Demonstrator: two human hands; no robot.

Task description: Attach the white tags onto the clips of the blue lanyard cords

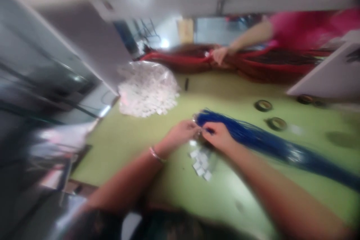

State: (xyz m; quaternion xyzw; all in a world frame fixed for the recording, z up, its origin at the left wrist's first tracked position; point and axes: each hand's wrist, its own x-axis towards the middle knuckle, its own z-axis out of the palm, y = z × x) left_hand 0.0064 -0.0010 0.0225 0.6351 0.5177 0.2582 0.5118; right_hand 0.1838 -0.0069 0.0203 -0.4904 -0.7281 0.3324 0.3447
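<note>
A long bundle of blue wires (250,135) lies across the green tabletop, its loose ends fanned out near my hands. My left hand (182,132) is closed in a pinch at those ends; what sits between its fingertips is too small and blurred to name. Fingertip to fingertip with it, my right hand (218,135) is closed too, with blue wire showing at its thumb and finger. Just below both hands is a small loose pile of white plastic connectors (201,163).
Many more white pieces fill a clear plastic bag (149,90) at the back left. Tape rolls (276,123) lie to the right of the wires. Across the table (120,146), a co-worker's hand (221,55) grips a red and brown wire bundle (182,62). A white panel (329,71) stands at right.
</note>
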